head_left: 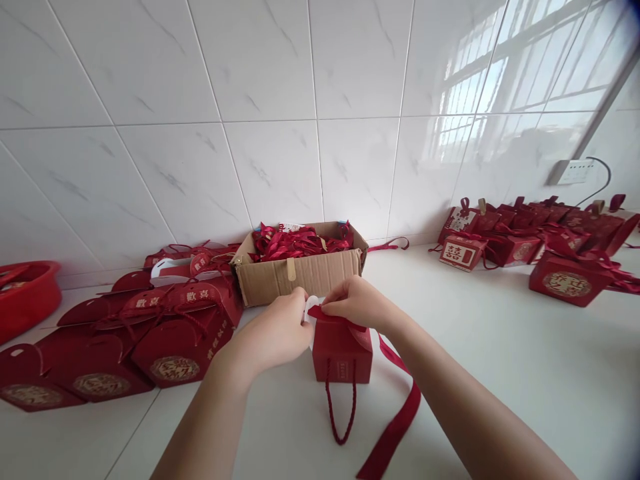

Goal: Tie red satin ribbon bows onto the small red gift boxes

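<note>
A small red gift box (342,350) stands on the white counter in front of me, with a twisted red cord handle (341,437) hanging down its near side. My left hand (290,330) is closed at the box's upper left, its fingers on a raised flap with a white inner face (311,308). Over the box top, my right hand (357,305) pinches what looks like part of a dark red ribbon (400,423) beside that flap. The ribbon's long tail curves down the right side onto the counter. My right fingertips are partly hidden behind the hand.
A cardboard box (297,277) full of red ribbons sits against the tiled wall. Several larger red gift boxes (173,340) crowd the left, near a red plastic basin (30,300). More small red boxes (570,283) are grouped at right, below a wall socket (573,172).
</note>
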The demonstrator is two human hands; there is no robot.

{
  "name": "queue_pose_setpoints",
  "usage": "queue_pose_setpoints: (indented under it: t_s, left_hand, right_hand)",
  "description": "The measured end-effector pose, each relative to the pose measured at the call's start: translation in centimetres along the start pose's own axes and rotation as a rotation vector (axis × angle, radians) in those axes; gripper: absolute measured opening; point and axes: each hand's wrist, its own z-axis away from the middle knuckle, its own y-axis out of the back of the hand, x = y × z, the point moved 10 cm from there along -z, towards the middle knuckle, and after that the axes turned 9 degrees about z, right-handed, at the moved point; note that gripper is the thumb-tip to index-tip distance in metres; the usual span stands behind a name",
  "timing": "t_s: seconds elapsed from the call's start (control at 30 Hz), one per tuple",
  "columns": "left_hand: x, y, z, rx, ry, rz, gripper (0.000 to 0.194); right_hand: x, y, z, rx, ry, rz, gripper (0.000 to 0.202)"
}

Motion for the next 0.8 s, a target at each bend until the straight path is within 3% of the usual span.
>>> queue_pose_setpoints:
  t_s: [0.53, 0.7, 0.8]
  left_hand:
    - [0.2, 0.8, -0.5, 0.023, 0.008, 0.015, 0.033]
    - [-0.2, 1.6, -0.2, -0.005, 0.034, 0.12, 0.024]
    - [-1.1, 3.8, 0.1, 0.087, 0.039, 0.144, 0.02]
  right_hand:
    - [-1.4, -0.1, 0.3, 0.038, 0.075, 0.031, 0.016]
    - [-1.2, 2.2, 0.6, 0.082, 0.11, 0.033, 0.023]
    - [-0.3, 4.8, 1.0, 0.149, 0.092, 0.113, 0.019]
